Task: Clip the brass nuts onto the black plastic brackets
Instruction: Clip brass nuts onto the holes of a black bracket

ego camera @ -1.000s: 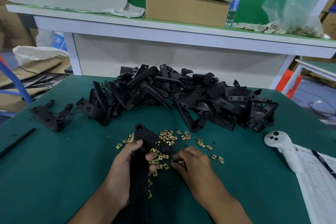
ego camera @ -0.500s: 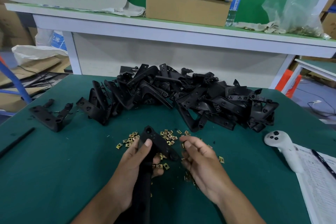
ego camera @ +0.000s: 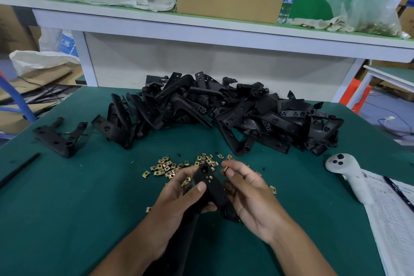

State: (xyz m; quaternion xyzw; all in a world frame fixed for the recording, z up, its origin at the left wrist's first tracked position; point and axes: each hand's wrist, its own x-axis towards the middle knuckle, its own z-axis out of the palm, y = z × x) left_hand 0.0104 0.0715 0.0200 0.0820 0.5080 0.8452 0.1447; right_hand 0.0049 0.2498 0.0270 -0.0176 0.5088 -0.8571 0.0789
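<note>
While my left hand (ego camera: 179, 197) grips the black bracket (ego camera: 209, 186) above the table's near edge, my right hand (ego camera: 244, 188) pinches one brass nut (ego camera: 225, 169) beside its tip. I should hold steady and slide the nut on straight.

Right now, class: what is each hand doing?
Left hand: grips the black bracket.
Right hand: pinches a brass nut at its fingertips.

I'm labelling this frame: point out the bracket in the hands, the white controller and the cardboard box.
bracket (ego camera: 211, 188), head view, on its flat middle face.
white controller (ego camera: 340, 163), head view, on its round buttoned head.
cardboard box (ego camera: 226, 0), head view, on its front wall.
</note>
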